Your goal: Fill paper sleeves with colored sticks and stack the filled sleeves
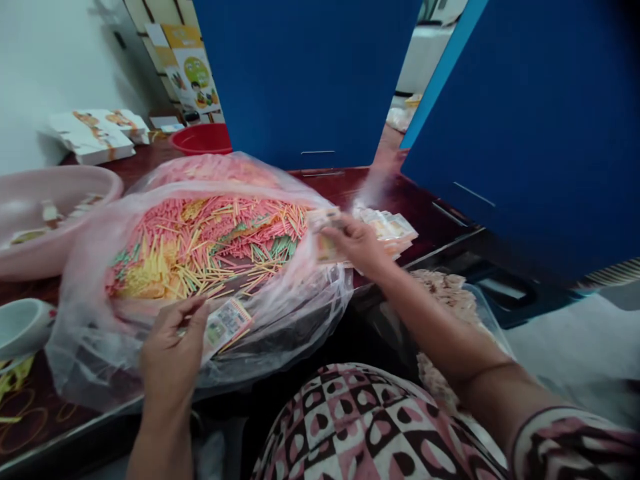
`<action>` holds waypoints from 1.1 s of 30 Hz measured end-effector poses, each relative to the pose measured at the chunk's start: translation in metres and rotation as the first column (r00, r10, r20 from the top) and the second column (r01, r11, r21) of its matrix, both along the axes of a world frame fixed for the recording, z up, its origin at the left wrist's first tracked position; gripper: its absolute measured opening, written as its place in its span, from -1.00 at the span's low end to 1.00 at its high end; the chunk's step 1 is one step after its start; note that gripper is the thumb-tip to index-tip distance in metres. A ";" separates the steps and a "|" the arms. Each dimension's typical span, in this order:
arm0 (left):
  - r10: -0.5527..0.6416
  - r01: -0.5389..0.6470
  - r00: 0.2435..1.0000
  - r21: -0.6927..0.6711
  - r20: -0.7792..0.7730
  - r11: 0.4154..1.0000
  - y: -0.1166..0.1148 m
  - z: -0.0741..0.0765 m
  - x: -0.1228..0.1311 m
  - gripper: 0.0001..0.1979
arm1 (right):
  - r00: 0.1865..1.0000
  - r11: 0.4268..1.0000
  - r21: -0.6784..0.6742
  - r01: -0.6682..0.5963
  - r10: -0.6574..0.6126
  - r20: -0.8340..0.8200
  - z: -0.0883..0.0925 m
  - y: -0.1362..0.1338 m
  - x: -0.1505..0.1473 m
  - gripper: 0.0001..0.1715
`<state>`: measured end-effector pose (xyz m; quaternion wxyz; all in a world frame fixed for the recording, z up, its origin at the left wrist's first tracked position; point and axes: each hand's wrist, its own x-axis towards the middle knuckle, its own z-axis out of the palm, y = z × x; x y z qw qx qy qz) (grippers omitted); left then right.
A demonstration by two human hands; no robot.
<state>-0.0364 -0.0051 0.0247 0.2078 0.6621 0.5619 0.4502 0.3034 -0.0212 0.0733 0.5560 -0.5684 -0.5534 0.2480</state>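
Left hand [173,343]: grasps flat, printed rectangular packet [229,325]; beyond, thin multicoloured sticks [200,243]. Right hand [363,245]: at blurred, pale packet [326,249]; grip unclear.

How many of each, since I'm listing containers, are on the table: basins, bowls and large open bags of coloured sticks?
Basins: 2, the pink basin and the red basin
Bowls: 1, the white bowl
Bags: 1, the large open bag
Total: 4

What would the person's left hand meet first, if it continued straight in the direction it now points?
Apart from the printed packet it holds, the left hand would probably meet the coloured sticks in the plastic bag first; the exact depth is unclear.
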 end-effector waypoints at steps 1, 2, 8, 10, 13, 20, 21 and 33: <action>-0.001 0.002 0.997 0.006 -0.082 1.000 0.002 -0.003 -0.009 -0.64 | 0.996 0.997 0.017 0.077 -0.078 0.041 0.006 -0.003 0.032 -0.59; -0.019 0.021 0.988 0.016 -0.153 1.000 0.004 -0.007 -0.017 -0.64 | 0.985 0.988 0.022 0.155 -0.156 0.071 0.010 -0.005 0.064 -0.61; -0.133 0.163 0.900 0.038 -0.414 0.986 0.019 -0.035 -0.036 -0.67 | 0.821 0.835 -0.143 0.531 -0.466 0.331 -0.001 -0.004 0.189 -0.73; -0.127 0.157 0.885 0.029 -0.449 0.987 0.023 -0.042 -0.037 -0.65 | 0.763 0.786 -0.222 0.577 -0.421 0.491 -0.013 0.000 0.193 -0.73; -0.115 0.133 0.876 0.006 -0.468 0.991 0.025 -0.046 -0.038 -0.63 | 0.712 0.763 -0.250 0.596 -0.360 0.602 -0.030 0.002 0.183 -0.74; -0.126 0.119 0.851 -0.045 -0.509 0.992 0.016 -0.035 -0.029 -0.71 | 0.500 0.767 -0.089 0.636 -0.322 0.804 -0.032 -0.009 0.169 -0.60; -0.122 0.112 0.851 -0.050 -0.511 0.992 0.015 -0.035 -0.028 -0.71 | 0.490 0.763 -0.052 0.644 -0.360 0.794 -0.025 -0.010 0.164 -0.55; -0.008 0.109 0.956 0.331 -0.293 0.937 -0.011 -0.008 0.001 -0.79 | 0.842 0.815 -0.218 -0.537 0.535 -0.072 -0.016 0.017 -0.116 -0.54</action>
